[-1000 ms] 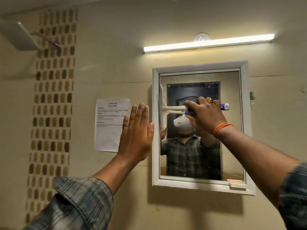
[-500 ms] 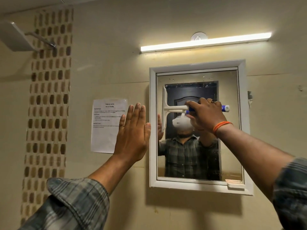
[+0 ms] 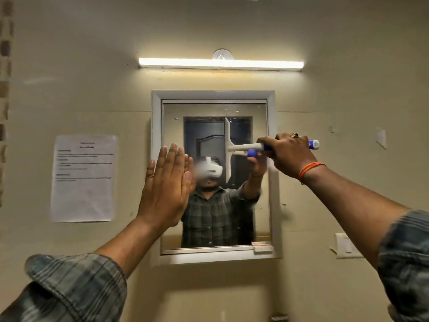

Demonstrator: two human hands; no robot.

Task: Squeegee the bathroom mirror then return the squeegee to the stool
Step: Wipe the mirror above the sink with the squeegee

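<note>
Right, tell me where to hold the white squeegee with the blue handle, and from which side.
Grip the blue handle of the white squeegee, coming from the right. It juts out level to the right from the upright blade on the white-framed mirror, away from the glass. The right hand is closed round it there, which keeps fingers off the blade.

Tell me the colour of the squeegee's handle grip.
Blue with a white end cap, on the white plastic squeegee held in the right hand; seen in the head view.
</note>
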